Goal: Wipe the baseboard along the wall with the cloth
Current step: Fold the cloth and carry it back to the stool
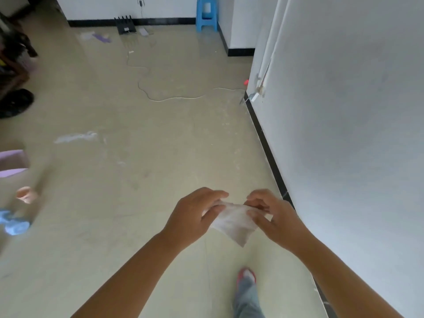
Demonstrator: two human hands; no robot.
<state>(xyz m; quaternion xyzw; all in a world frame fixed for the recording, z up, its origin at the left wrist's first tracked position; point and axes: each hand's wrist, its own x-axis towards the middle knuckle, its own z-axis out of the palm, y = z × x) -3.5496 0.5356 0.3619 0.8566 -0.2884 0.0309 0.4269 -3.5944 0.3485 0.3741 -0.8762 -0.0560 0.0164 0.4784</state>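
Note:
A small white cloth (pixel 232 222) hangs in the air between my two hands, above the floor. My left hand (pixel 195 216) pinches its left edge between thumb and fingers. My right hand (pixel 269 215) pinches its right edge. A black baseboard (pixel 266 148) runs along the foot of the white wall (pixel 344 134) on my right, from the lower right up to a corner. Both hands are a little to the left of that baseboard, well above it.
A white cable (pixel 174 98) snakes over the beige floor (pixel 137 180). A blue stool (pixel 207 13) and a black router (pixel 125 25) stand by the far wall. A blue rag (pixel 15 223), a small cup (pixel 26 195) and dark furniture (pixel 13 65) lie at left. My leg (pixel 246 294) is below.

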